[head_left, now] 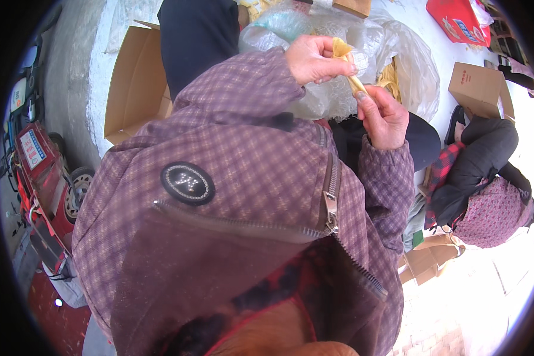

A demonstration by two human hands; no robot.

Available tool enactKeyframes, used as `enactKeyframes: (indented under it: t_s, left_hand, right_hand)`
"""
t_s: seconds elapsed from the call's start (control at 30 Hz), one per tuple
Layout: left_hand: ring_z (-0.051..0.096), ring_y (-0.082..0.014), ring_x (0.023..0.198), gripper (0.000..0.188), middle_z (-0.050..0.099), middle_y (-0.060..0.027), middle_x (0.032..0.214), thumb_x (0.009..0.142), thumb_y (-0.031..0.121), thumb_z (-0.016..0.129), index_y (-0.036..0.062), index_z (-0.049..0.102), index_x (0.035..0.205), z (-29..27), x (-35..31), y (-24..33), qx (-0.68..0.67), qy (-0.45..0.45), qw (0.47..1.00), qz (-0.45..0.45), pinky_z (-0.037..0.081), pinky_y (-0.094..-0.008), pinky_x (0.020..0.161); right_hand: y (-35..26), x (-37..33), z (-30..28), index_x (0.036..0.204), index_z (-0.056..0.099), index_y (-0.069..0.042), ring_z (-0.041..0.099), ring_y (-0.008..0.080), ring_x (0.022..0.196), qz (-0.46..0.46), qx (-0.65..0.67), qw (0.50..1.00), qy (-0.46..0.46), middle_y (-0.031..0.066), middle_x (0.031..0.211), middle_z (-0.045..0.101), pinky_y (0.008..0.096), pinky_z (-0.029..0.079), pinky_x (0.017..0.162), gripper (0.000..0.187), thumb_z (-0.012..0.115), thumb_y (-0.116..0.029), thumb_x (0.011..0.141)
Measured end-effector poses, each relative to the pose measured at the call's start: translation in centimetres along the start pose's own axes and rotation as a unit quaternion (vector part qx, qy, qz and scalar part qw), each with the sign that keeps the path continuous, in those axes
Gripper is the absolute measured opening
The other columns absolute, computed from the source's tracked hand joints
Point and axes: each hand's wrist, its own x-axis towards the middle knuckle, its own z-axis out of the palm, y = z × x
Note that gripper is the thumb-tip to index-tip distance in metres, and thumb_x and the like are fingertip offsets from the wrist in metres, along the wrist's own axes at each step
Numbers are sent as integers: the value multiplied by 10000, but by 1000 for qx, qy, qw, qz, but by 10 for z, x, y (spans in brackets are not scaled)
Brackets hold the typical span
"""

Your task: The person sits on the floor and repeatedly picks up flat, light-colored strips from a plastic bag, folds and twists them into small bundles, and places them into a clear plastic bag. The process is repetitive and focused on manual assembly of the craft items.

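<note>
A thin, pale yellow rolled strip (340, 48), flared at its upper end, is stretched between my two hands. I cannot make out its material. My left hand (312, 59) pinches it near the flared end, between thumb and fingers. Lower down and to the right, my right hand (385, 118) grips the other end between thumb and forefinger. Just beyond the hands lies a big clear plastic bag (420, 70). More yellow strips (390, 82) show in it beside my right hand.
An open cardboard box (133, 83) stands at the left, by my dark-trousered leg. Another carton (476, 86) and a red bag (457, 22) are at the far right. A person (486, 196) sits close on my right. A red vehicle (44, 172) stands at the left.
</note>
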Motion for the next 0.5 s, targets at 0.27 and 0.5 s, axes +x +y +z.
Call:
enactKeyframes:
  t_s: [0.27,0.5]
  left_hand:
    - [444,-40,473,135,551,6,667,785,131,643,46,594,879,-4,-7,17,-39,-4,999,-15,335,-181,443]
    - [510,-41,561,166,580,4,740,810,147,629,32,609,928,-31,80,79,78,57,977,187,423,-185,518]
  right_hand:
    - [-11,-1,-9,961,614,-6,465,29,481,6,-55,998,-2,-11,640,542,167,375,446,136,547,-42,848]
    - [-58,129,-33,972,620,-58,517,72,470,-142,-217,961,97,22,632,570,232,435,442,149,564,-92,839]
